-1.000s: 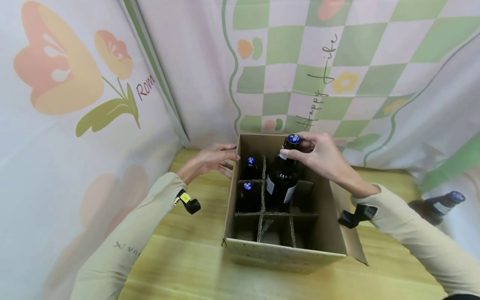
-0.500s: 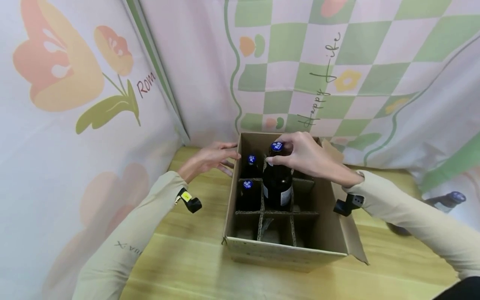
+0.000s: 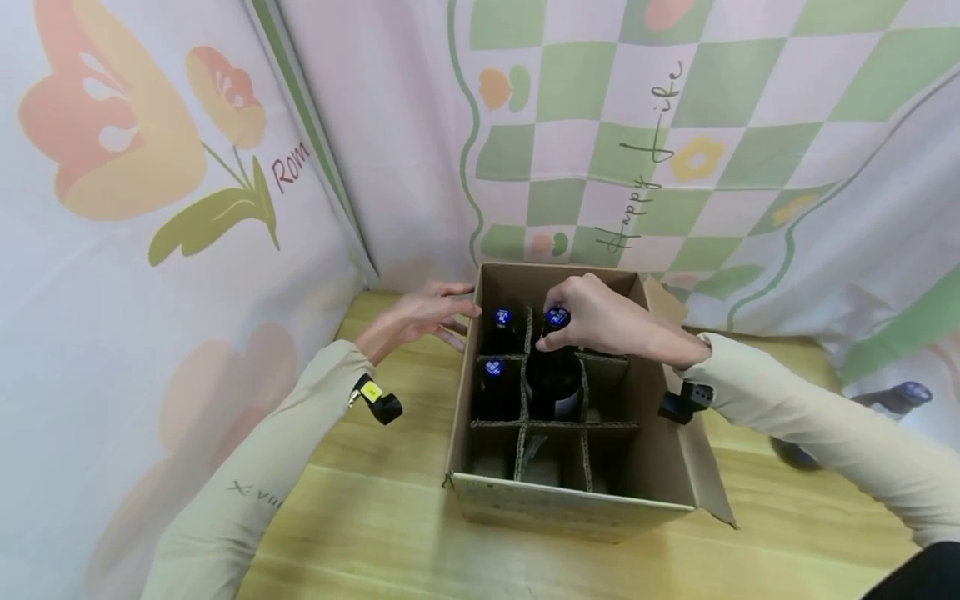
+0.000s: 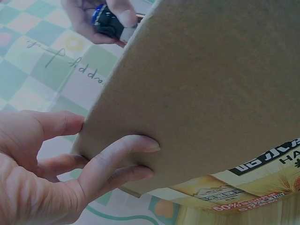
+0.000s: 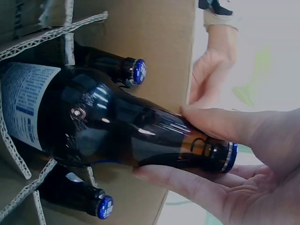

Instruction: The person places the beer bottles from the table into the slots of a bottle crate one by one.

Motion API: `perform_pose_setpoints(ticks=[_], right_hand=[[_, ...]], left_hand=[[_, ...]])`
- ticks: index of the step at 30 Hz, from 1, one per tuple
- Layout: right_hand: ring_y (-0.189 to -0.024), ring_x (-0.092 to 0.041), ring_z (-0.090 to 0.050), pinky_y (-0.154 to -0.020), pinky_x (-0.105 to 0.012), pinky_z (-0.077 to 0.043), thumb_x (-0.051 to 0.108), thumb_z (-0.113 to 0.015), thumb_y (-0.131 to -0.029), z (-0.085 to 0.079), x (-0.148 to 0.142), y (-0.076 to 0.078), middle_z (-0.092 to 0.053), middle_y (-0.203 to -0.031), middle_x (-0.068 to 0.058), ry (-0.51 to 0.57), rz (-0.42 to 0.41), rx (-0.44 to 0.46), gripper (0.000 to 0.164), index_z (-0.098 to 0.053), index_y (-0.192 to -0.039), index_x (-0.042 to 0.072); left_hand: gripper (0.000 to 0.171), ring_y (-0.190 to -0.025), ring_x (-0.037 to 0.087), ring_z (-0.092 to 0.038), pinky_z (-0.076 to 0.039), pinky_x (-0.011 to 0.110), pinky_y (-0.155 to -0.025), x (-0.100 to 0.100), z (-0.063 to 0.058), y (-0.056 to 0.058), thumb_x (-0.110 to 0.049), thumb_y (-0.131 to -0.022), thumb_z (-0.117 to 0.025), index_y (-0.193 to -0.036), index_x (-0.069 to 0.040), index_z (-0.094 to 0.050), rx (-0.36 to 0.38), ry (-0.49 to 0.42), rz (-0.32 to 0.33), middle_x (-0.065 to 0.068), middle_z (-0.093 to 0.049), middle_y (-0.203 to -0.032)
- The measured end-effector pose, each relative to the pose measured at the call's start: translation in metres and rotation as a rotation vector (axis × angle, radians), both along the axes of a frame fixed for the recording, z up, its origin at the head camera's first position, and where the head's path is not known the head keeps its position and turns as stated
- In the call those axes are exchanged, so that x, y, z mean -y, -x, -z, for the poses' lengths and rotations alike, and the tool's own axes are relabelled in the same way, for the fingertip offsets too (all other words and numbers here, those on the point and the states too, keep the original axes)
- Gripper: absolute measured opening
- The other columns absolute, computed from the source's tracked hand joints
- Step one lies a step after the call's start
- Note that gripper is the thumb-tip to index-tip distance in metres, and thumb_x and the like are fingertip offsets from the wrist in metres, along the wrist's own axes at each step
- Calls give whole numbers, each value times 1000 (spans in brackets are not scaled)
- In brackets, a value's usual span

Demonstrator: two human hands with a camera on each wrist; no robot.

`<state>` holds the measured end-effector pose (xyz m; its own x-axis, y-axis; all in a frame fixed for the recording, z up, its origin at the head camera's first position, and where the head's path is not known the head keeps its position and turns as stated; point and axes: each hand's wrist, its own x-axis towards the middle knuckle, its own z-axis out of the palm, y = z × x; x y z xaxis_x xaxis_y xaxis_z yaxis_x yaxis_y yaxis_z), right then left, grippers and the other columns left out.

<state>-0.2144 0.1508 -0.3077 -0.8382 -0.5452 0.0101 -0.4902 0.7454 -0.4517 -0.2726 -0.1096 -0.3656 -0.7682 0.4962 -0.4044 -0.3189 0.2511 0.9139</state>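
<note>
My right hand (image 3: 596, 315) pinches the neck of a dark brown glass beer bottle (image 3: 553, 379) with a blue cap. The bottle stands part-way down in the middle compartment of a divided cardboard box (image 3: 663, 467). In the right wrist view its pale label (image 5: 33, 101) shows near the cardboard dividers, with thumb and fingers on opposite sides of the neck. My left hand (image 3: 422, 315) rests its extended fingers against the box's left wall. Two more capped bottles, one rear (image 3: 502, 329) and one nearer (image 3: 495, 387), stand in the left-hand compartments.
A folded-out box flap (image 3: 708, 471) hangs on the right side. Another dark bottle (image 3: 900, 398) stands at the far right, partly behind my right sleeve (image 3: 810, 425). Patterned curtains (image 3: 570, 125) rise behind the wooden table (image 3: 360, 517).
The right hand has moved left and brought the bottle down deeper into the middle compartment. My left hand has stayed at the box's left wall.
</note>
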Motion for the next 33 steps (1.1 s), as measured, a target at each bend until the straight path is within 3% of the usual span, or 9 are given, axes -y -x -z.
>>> perform_pose_setpoints(ticks=[7,14,17,22,26,33], right_hand=[[-58,-11,-46,-58,-26,-46,12,-87,-82,7,2,-1,-66,-74,-3,-67,-35,85,19,-75,-91,0],[-66,-13,-51,-62,-28,-51,2,-83,-84,20,-1,2,-71,-86,-10,-133,-118,151,15,-74,-95,-3],[-70,-14,-60,-65,-29,-56,-6,-75,-86,18,-1,5,-75,-88,-11,-128,-141,173,10,-74,-95,-3],[-78,-18,-74,-71,-34,-64,-12,-61,-85,7,-2,9,-78,-84,-8,-51,-163,170,20,-74,-94,0],[-82,-18,-76,-74,-37,-65,-7,-68,-88,1,-2,11,-79,-84,-4,-36,-159,163,12,-74,-94,2],[-81,-14,-74,-70,-31,-59,6,-75,-91,1,-8,14,-79,-86,-2,-72,-128,217,4,-74,-95,6]], left_hand=[[73,-137,48,-53,-68,38,-84,0,0,0,-6,-104,-60,-166,-6,-21,-7,9,-12,26,-38,-164],[73,-133,47,-56,-68,37,-84,-5,-1,-1,-6,-103,-61,-165,-6,-23,-5,11,-10,25,-37,-164],[73,-133,47,-56,-68,38,-83,-4,-1,-1,-5,-103,-61,-166,-6,-23,0,17,-16,25,-36,-165],[73,-133,47,-56,-68,37,-82,-3,-1,1,-5,-104,-60,-166,-6,-22,-5,10,-14,25,-35,-165],[74,-130,46,-58,-68,36,-81,-3,0,1,-6,-103,-61,-166,-6,-22,-7,12,-15,25,-37,-164],[74,-130,45,-59,-68,37,-83,-3,1,0,-7,-103,-61,-166,-7,-23,-1,23,-19,25,-38,-164]])
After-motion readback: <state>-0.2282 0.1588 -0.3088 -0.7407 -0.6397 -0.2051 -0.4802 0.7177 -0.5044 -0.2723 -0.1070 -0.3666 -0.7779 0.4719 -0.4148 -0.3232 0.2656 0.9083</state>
